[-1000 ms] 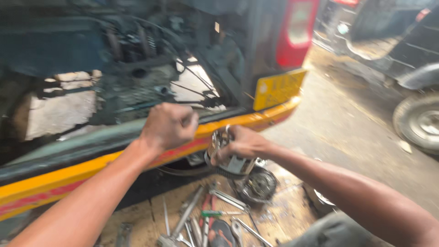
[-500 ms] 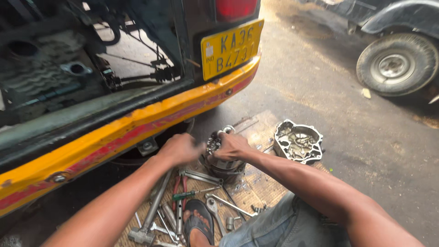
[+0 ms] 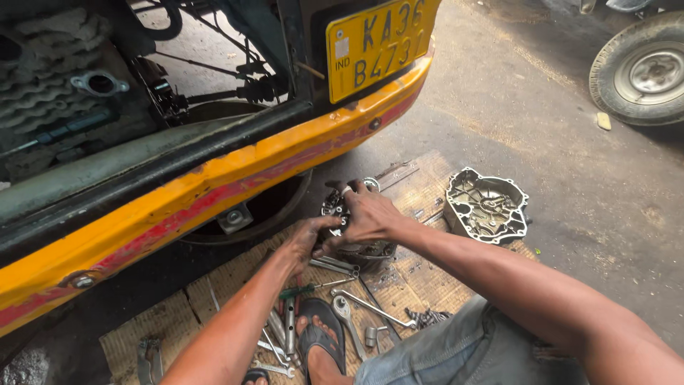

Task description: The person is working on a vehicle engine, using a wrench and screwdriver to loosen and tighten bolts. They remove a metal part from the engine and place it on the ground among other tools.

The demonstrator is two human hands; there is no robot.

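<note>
Seen from the head camera, both forearms reach forward and down to a round metal engine part (image 3: 350,235) that sits on a sheet of cardboard (image 3: 420,192) just behind the yellow bumper (image 3: 235,178) of a vehicle. The right hand (image 3: 370,214) lies over the top of the part, palm down, fingers spread and curled onto its far rim. The left hand (image 3: 308,242), greasy and bent at the wrist, presses its fingertips against the near left side of the part. Spanners (image 3: 356,303) lie scattered near a sandalled foot (image 3: 318,342), and a metal engine cover (image 3: 486,205) lies well to the right.
</note>
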